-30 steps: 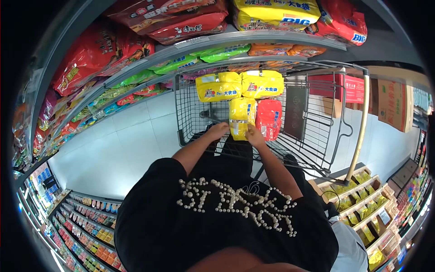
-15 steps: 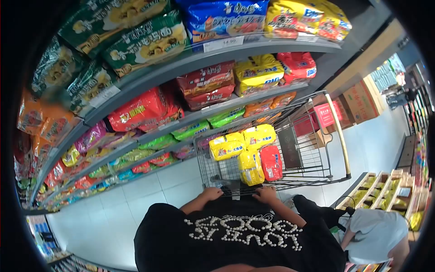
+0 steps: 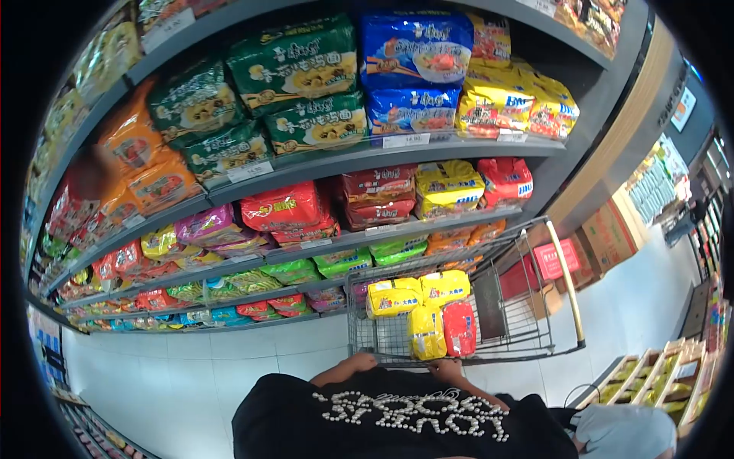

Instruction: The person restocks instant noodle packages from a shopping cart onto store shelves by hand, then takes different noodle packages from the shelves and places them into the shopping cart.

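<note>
In front of me a shopping cart [image 3: 354,320] stands sideways, its long side toward my body. My left hand [image 3: 359,362] is closed over the near rim at the basket's left end. Farther right, my right hand [image 3: 446,371] is closed on the same rim, just below the packs; its fingers are partly hidden. Inside the basket lie several instant noodle multipacks: a yellow pack [image 3: 394,297] at the left, another yellow pack [image 3: 446,288] behind, a yellow pack [image 3: 427,333] on end near the rim, and a red pack [image 3: 459,329] beside it.
A shelf [image 3: 466,151] of noodle packs in several tiers runs along the far side. Cardboard boxes [image 3: 609,232] stand beyond the cart's handle [image 3: 564,283]. At the lower right, a person in a light shirt [image 3: 623,430] is close by, near a slatted display [image 3: 661,379].
My view has tilted up, so the shelves, cart and hands sit lower and more upper shelf shows. Both hands stay on the cart's rim. The packs keep their places in the basket.
</note>
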Demonstrator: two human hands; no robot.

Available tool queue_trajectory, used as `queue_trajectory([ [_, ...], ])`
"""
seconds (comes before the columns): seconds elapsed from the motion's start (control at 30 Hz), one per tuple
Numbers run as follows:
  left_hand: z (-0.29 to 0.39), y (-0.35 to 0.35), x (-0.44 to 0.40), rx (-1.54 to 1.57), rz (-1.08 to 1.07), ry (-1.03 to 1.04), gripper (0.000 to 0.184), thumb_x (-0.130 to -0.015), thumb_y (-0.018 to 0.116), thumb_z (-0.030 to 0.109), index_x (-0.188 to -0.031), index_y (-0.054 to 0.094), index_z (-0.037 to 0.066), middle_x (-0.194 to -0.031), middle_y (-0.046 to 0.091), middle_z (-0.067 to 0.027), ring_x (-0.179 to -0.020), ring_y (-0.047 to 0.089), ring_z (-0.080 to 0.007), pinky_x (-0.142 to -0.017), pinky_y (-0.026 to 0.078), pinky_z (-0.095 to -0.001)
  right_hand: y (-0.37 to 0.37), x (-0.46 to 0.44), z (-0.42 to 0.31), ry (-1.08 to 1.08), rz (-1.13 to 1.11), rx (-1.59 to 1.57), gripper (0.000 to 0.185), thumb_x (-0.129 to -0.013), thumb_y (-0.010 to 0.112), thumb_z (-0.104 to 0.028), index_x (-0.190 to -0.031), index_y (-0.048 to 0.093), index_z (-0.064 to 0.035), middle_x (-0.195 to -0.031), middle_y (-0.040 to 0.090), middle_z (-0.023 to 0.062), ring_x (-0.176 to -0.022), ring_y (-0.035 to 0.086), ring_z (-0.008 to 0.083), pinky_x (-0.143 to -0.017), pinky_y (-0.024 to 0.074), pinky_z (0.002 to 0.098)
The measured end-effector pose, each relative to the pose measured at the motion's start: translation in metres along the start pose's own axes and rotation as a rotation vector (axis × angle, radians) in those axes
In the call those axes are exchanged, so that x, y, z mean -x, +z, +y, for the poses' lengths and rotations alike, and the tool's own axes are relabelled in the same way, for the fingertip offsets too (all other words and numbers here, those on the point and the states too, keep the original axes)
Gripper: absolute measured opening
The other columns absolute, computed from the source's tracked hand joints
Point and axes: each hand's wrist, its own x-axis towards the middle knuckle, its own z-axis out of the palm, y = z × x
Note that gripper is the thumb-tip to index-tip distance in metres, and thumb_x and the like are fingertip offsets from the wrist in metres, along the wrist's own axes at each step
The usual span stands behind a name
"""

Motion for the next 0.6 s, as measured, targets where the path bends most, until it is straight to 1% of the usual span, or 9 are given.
queue_trajectory([
  [0.07, -0.001, 0.009, 0.001, -0.014, 0.020, -0.013, 0.041, -0.087, 0.049, 0.039, -0.107, 0.065, 0.007, -0.108, 0.064, -0.0185, -0.102, 0.060, -0.0370, -0.088, 0.047, -0.0472, -0.002, 0.000, -0.003, 0.011, -0.012, 0.003, 0.023, -0.083, 0.059, -0.042, -0.093, 0.071, -0.0256, -0.090, 0.070, 0.0025, -0.090, 0.065, 0.0212, -0.086, 0.0330, 0.0513],
  [0.17, 0.005, 0.026, 0.014, -0.001, 0.065, -0.069, 0.045, -0.085, 0.049, 0.041, -0.115, 0.062, 0.009, -0.113, 0.063, -0.0179, -0.107, 0.058, -0.0368, -0.091, 0.046, -0.0481, 0.004, -0.001, -0.002, -0.077, 0.147, 0.031, 0.022, -0.080, 0.062, -0.042, -0.091, 0.071, -0.0252, -0.084, 0.069, 0.0033, -0.086, 0.064, 0.0226, -0.082, 0.0341, 0.0505],
  [0.27, 0.015, 0.034, 0.022, -0.090, 0.195, -0.106, 0.044, -0.078, 0.055, 0.039, -0.105, 0.063, 0.006, -0.101, 0.065, -0.0218, -0.096, 0.062, -0.0394, -0.082, 0.049, -0.0496, 0.025, -0.002, 0.006, -0.143, 0.390, 0.127, 0.019, -0.079, 0.063, -0.041, -0.089, 0.071, -0.0274, -0.080, 0.067, 0.0050, -0.083, 0.063, 0.0250, -0.079, 0.0352, 0.0510],
  [0.3, 0.014, 0.037, 0.025, -0.090, 0.264, -0.057, 0.042, -0.078, 0.056, 0.038, -0.103, 0.063, 0.006, -0.097, 0.065, -0.0220, -0.091, 0.062, -0.0404, -0.078, 0.050, -0.0502, 0.026, -0.002, 0.006, -0.116, 0.329, 0.122, 0.020, -0.079, 0.062, -0.042, -0.090, 0.072, -0.0282, -0.081, 0.068, 0.0054, -0.084, 0.063, 0.0257, -0.079, 0.0353, 0.0515],
  [0.4, 0.000, 0.035, 0.018, -0.131, 0.192, -0.030, 0.038, -0.082, 0.055, 0.036, -0.107, 0.062, 0.007, -0.101, 0.065, -0.0216, -0.095, 0.061, -0.0395, -0.082, 0.049, -0.0499, 0.020, -0.001, 0.002, -0.107, 0.300, 0.113, 0.026, -0.083, 0.054, -0.044, -0.096, 0.072, -0.0299, -0.084, 0.069, 0.0056, -0.083, 0.064, 0.0258, -0.084, 0.0327, 0.0511],
  [0.5, -0.002, 0.022, 0.025, -0.101, 0.158, 0.049, 0.037, -0.084, 0.057, 0.035, -0.107, 0.061, 0.007, -0.100, 0.064, -0.0202, -0.094, 0.061, -0.0394, -0.082, 0.048, -0.0498, 0.015, -0.004, -0.005, -0.026, 0.245, 0.059, 0.028, -0.082, 0.055, -0.046, -0.087, 0.072, -0.0261, -0.086, 0.069, 0.0062, -0.084, 0.064, 0.0240, -0.086, 0.0309, 0.0526],
  [0.53, -0.010, 0.021, 0.021, -0.159, 0.136, 0.092, 0.038, -0.085, 0.056, 0.037, -0.110, 0.061, 0.009, -0.102, 0.064, -0.0186, -0.096, 0.061, -0.0379, -0.082, 0.048, -0.0500, 0.015, -0.006, -0.006, -0.001, 0.199, 0.098, 0.029, -0.080, 0.056, -0.048, -0.084, 0.073, -0.0250, -0.085, 0.069, 0.0065, -0.086, 0.064, 0.0235, -0.089, 0.0308, 0.0526],
  [0.57, 0.001, 0.002, 0.028, -0.190, 0.000, -0.016, 0.037, -0.087, 0.054, 0.038, -0.114, 0.060, 0.014, -0.106, 0.063, -0.0173, -0.099, 0.061, -0.0369, -0.082, 0.048, -0.0497, 0.016, -0.007, -0.007, 0.024, 0.231, 0.108, 0.030, -0.079, 0.056, -0.050, -0.083, 0.074, -0.0250, -0.084, 0.069, 0.0071, -0.089, 0.064, 0.0231, -0.092, 0.0304, 0.0524],
  [0.6, -0.036, 0.021, 0.005, -0.274, 0.002, -0.017, 0.034, -0.088, 0.052, 0.038, -0.114, 0.061, 0.019, -0.108, 0.063, -0.0163, -0.100, 0.061, -0.0353, -0.082, 0.049, -0.0517, 0.008, -0.007, -0.016, 0.082, 0.179, 0.076, 0.032, -0.078, 0.057, -0.051, -0.083, 0.074, -0.0247, -0.084, 0.069, 0.0074, -0.091, 0.063, 0.0240, -0.093, 0.0302, 0.0523],
])
